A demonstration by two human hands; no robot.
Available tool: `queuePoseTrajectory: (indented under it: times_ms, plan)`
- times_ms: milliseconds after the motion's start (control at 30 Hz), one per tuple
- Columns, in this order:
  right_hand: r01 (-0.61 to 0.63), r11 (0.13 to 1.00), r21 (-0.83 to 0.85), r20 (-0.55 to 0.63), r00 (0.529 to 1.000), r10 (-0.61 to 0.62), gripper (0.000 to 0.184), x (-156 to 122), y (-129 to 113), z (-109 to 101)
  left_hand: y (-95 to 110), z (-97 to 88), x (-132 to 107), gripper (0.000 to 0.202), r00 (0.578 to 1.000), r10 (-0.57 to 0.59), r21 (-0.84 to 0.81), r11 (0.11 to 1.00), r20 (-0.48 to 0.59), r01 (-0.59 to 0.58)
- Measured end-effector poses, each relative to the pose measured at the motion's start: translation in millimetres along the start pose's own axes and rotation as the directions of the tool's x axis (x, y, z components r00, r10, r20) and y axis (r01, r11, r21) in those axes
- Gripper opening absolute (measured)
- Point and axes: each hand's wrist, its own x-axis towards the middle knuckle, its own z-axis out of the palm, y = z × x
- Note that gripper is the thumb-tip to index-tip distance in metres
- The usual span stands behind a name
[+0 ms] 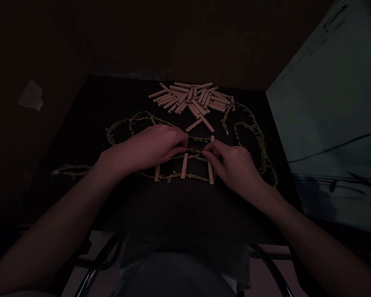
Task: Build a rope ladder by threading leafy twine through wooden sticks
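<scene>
Between my two hands runs a braided green cord with small leaves, pinched at both ends of a short stretch. My left hand closes thumb and fingers on it from the left, palm down. From the right, my right hand grips the same cord between thumb and forefinger. Just below lies a ladder-like piece, with wooden rods standing crosswise on leafy cords. One rod lies beside my right fingertips, and another is partly covered by my left hand.
A heap of drilled wooden rods lies toward the back of the dark table. Loose leafy cord curls at the right, and more cord loops at the left. A pale painted panel stands along the right side.
</scene>
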Motion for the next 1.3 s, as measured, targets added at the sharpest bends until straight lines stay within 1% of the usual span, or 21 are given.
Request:
queuePoseTrajectory:
  times_ms: [200,400,600,867,1167,1300]
  plan:
    - [-0.010,0.999,-0.033,0.027,1.000,0.011,0.022,1,-1,-1,-3,-1.0,-1,0.015,1.000,-0.001,-0.011,1.000,0.001,0.001]
    - [-0.004,1.000,0.027,0.020,1.000,0.004,0.019,0,0,-1,-6,-1.0,-2,0.015,1.000,0.016,-0.027,0.999,-0.012,-0.016]
    - [0.004,0.999,0.054,0.008,1.000,-0.005,0.019,-1,1,0,-3,-0.9,-2,0.015,1.000,0.011,-0.005,1.000,-0.020,-0.011]
    - [-0.020,1.000,-0.012,0.037,0.999,0.020,0.022,1,-1,-2,-6,-2.7,-3,0.014,1.000,0.027,-0.006,1.000,0.015,-0.027]
    - [-0.025,0.999,-0.046,0.051,0.998,0.027,0.024,0,-2,-3,-13,-0.4,-2,0.016,0.998,0.063,-0.047,0.997,0.010,-0.063]
    - [-0.034,0.999,-0.042,0.066,0.997,0.037,0.023,1,-2,-4,-13,-0.9,-2,0.015,0.998,0.057,-0.048,0.997,0.015,-0.056]
